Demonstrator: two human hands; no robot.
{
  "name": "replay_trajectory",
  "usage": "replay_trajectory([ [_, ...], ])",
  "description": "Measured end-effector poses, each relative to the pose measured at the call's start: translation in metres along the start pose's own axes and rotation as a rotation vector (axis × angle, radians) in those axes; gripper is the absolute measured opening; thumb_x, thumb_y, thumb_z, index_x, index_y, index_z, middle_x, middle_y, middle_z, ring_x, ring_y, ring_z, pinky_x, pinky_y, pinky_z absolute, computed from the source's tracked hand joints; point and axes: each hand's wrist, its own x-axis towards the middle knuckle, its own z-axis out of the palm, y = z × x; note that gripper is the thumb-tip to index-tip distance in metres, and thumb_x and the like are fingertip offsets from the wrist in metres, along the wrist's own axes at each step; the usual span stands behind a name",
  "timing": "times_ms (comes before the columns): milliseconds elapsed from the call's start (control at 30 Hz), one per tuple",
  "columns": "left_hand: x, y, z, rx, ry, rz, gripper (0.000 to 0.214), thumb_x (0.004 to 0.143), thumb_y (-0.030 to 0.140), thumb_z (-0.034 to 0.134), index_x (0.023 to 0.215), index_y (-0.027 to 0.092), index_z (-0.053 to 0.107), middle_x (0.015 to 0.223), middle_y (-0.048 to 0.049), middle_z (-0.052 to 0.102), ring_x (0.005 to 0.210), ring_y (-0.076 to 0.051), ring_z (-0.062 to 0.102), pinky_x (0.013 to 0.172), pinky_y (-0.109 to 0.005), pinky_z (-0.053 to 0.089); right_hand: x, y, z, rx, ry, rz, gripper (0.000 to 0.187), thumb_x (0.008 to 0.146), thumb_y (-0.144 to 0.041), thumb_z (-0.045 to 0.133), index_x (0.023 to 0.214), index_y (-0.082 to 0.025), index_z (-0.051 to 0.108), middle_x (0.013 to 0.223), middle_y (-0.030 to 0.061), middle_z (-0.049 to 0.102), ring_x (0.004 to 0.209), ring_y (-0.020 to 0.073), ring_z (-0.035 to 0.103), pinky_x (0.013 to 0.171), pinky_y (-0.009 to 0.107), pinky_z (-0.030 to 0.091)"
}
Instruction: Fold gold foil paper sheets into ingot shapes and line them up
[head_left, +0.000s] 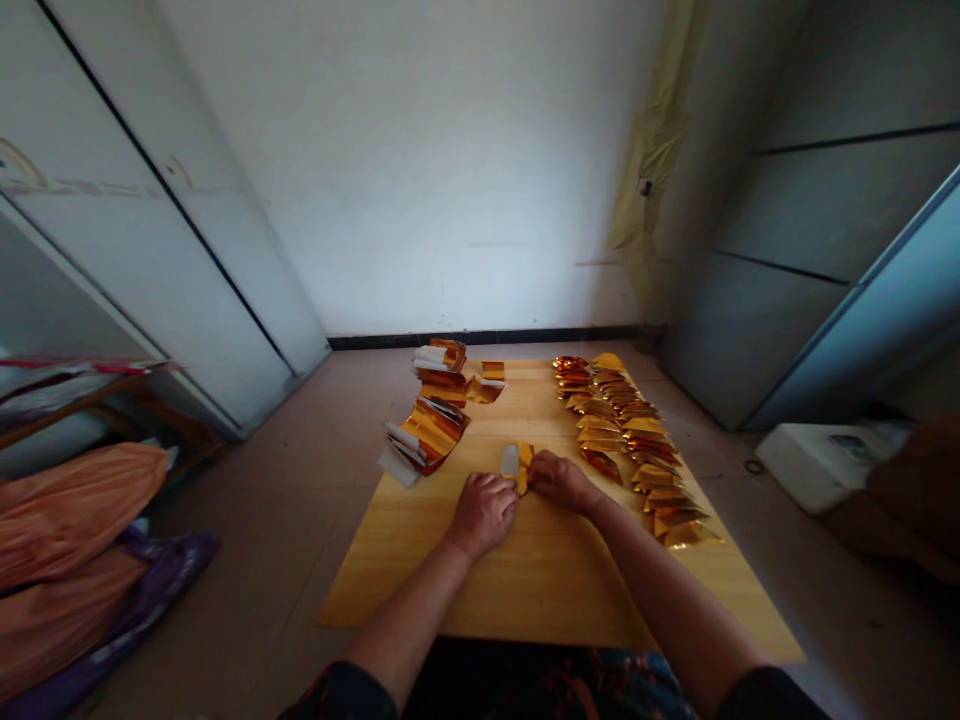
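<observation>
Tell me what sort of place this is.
Probably a plain room in a home used for handwork: a yellow wooden board lying on the beige floor, rows of folded gold foil pieces, and white cabinet doors.

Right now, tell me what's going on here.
A person's left hand and right hand grip a strip of gold foil paper with a white section, just above a wooden board on the floor. To the right of the hands, folded gold pieces lie in a long overlapping row. Toward the far left of the board sit bundles of gold and white paper.
</observation>
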Motion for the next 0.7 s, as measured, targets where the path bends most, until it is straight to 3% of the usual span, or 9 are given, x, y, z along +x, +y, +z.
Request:
replay_trajectory([
  [300, 0.0, -0.001, 0.002, -0.005, 0.003, 0.004, 0.018, 0.078, 0.013, 0.053, 0.085, 0.023, 0.067, 0.098, -0.0034, 0.069, 0.091, -0.018, 0.058, 0.08, -0.035, 0.04, 0.014, -0.025, -0.005, -0.279, -0.104, 0.295, 0.021, 0.089, -0.029, 0.046, 0.091, -0.017, 0.063, 0.097, 0.0056, 0.063, 0.077, 0.0131, 0.059, 0.064, 0.02, 0.038],
  [567, -0.003, 0.003, 0.0, -0.028, -0.018, 0.005, 0.023, 0.077, 0.01, 0.051, 0.092, 0.02, 0.064, 0.105, -0.0066, 0.067, 0.098, -0.02, 0.058, 0.086, -0.036, 0.044, 0.017, -0.04, -0.013, -0.397, -0.182, 0.285, 0.026, 0.092, -0.032, 0.042, 0.1, -0.017, 0.061, 0.106, 0.011, 0.062, 0.085, 0.0175, 0.063, 0.068, 0.022, 0.042],
  [700, -0.002, 0.006, -0.003, -0.018, -0.049, -0.048, 0.024, 0.075, 0.009, 0.05, 0.094, 0.02, 0.06, 0.096, -0.0065, 0.067, 0.093, -0.02, 0.059, 0.084, -0.035, 0.045, 0.018, -0.041, -0.013, -0.402, -0.191, 0.291, 0.028, 0.093, -0.032, 0.04, 0.102, -0.016, 0.061, 0.107, 0.0123, 0.061, 0.087, 0.0199, 0.063, 0.068, 0.025, 0.044],
])
